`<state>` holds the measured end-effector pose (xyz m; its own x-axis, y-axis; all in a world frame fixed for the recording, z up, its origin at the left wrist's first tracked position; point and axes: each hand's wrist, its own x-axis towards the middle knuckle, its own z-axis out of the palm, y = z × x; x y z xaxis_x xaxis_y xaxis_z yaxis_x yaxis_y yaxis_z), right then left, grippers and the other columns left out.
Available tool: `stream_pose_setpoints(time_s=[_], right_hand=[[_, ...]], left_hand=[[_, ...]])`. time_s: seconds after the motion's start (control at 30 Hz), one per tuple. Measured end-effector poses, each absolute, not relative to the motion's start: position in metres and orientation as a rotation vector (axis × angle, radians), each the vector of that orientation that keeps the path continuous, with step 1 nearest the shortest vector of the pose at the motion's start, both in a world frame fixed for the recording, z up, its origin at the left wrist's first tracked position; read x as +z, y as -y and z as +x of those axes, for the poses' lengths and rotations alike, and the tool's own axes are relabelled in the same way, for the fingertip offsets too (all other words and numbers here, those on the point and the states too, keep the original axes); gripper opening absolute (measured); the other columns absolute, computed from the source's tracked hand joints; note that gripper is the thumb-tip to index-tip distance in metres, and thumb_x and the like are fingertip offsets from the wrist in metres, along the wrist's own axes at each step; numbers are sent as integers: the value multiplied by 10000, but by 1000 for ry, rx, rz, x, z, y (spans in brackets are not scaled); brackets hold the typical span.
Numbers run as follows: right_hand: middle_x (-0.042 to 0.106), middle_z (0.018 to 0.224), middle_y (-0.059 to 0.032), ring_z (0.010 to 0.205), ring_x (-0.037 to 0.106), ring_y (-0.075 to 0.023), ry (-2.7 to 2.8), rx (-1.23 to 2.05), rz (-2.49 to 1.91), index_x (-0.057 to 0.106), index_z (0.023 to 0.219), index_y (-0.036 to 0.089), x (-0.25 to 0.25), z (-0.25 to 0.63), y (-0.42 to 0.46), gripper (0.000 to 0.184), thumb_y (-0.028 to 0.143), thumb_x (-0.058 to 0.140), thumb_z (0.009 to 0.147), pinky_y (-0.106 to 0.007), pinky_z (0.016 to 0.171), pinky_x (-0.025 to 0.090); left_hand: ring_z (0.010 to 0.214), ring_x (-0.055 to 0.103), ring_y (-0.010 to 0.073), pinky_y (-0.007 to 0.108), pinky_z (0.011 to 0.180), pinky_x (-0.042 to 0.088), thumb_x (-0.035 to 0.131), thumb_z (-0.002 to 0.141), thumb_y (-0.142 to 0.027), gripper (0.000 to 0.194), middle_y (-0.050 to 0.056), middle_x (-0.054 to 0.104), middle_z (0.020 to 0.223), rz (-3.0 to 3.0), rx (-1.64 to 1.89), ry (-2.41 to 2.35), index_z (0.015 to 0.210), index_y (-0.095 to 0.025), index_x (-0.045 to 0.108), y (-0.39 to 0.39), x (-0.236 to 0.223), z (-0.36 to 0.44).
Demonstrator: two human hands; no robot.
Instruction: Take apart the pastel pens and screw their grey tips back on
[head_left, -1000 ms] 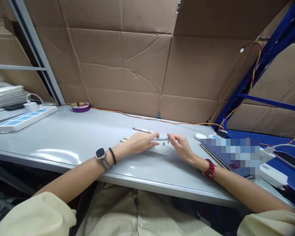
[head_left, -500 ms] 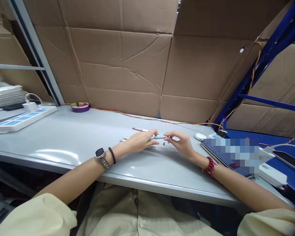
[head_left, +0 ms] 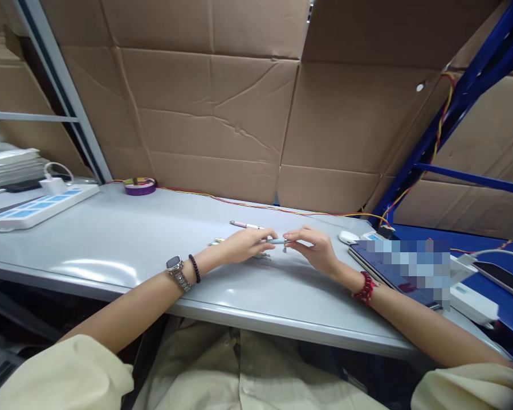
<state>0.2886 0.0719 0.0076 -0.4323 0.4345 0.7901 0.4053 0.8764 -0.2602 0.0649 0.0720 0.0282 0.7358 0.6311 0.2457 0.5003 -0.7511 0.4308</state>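
Between my two hands a light blue pen is held level above the table. My left hand is closed around its left part, thumb below and fingers above. The fingertips of my right hand pinch its right end. Behind my left hand lies another pen, pale with a metal end. More slim pen-like pieces lie partly hidden under and beside my left hand. A small grey piece shows just below the right fingertips; I cannot tell exactly what it is.
A white power strip and a roll of purple tape sit at the left. On the right are a tablet-like device, a white mouse-shaped object and a phone. Thin wires run along the back edge by the cardboard.
My left hand's fingers have closed further round the blue pen, and less of it shows between the hands. The right hand has shifted slightly left.
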Motion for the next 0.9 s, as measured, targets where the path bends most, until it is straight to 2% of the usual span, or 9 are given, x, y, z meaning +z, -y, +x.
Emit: stream_pose_setpoints(time_s=[0.1, 0.17, 0.27, 0.37, 0.5, 0.63, 0.73, 0.8, 0.9], right_hand=[[721, 807, -44, 689, 631, -182, 2088, 3, -559, 673, 867, 229, 8, 288, -72, 85, 279, 621, 822, -343, 620, 525], [720, 805, -49, 691, 631, -182, 2093, -4, -542, 673, 862, 223, 7, 288, -72, 75, 263, 627, 817, -339, 617, 523], [719, 816, -50, 704, 632, -180, 2098, -19, -514, 668, 875, 214, 7, 289, -73, 77, 246, 631, 815, -339, 631, 523], [719, 827, -44, 710, 630, -174, 2106, -32, -496, 663, 894, 212, 7, 289, -72, 87, 234, 629, 817, -334, 633, 522], [719, 834, -48, 705, 632, -172, 2117, -50, -474, 660, 888, 215, 8, 287, -71, 78, 239, 617, 827, -325, 631, 519], [716, 838, -46, 721, 637, -176, 2136, -71, -462, 655, 897, 218, 8, 286, -70, 81, 230, 622, 823, -332, 649, 518], [710, 853, -48, 739, 638, -174, 2138, -92, -444, 647, 911, 217, 9, 285, -69, 90, 211, 618, 827, -329, 655, 519], [705, 871, -59, 757, 634, -173, 2140, -112, -445, 646, 906, 216, 10, 285, -67, 83, 205, 607, 834, -323, 664, 518], [698, 870, -62, 743, 618, -169, 2157, -169, -445, 643, 882, 210, 11, 285, -65, 64, 200, 592, 844, -317, 645, 513]], left_hand=[[859, 554, 188, 269, 731, 397, 343, 933, -328, 268, 42, 618, 922, 2620, 574, -857, 1027, -193, 554, -73, 29, 67], [823, 552, 178, 262, 724, 394, 299, 943, -293, 298, 37, 612, 871, 2630, 567, -827, 975, -188, 576, -72, 30, 67], [708, 545, 150, 244, 668, 392, 252, 957, -279, 331, 11, 591, 771, 2601, 554, -798, 1099, -204, 541, -69, 29, 67], [671, 542, 138, 234, 642, 392, 364, 932, -366, 311, -4, 601, 797, 2526, 560, -793, 1188, -229, 476, -68, 28, 67], [681, 541, 130, 233, 657, 388, 404, 915, -392, 257, 6, 615, 893, 2511, 598, -787, 1031, -214, 547, -71, 29, 66], [767, 533, 154, 242, 691, 375, 339, 940, -321, 286, 12, 591, 805, 2538, 619, -763, 912, -191, 593, -72, 29, 68], [678, 527, 132, 235, 659, 386, 268, 959, -312, 322, -10, 566, 726, 2513, 615, -753, 1054, -206, 557, -70, 28, 69], [639, 526, 124, 225, 625, 389, 337, 943, -351, 295, -23, 570, 712, 2467, 620, -747, 1151, -218, 498, -69, 28, 69], [624, 536, 120, 218, 608, 394, 447, 901, -373, 258, -24, 606, 716, 2414, 618, -725, 1089, -210, 517, -69, 29, 68]])
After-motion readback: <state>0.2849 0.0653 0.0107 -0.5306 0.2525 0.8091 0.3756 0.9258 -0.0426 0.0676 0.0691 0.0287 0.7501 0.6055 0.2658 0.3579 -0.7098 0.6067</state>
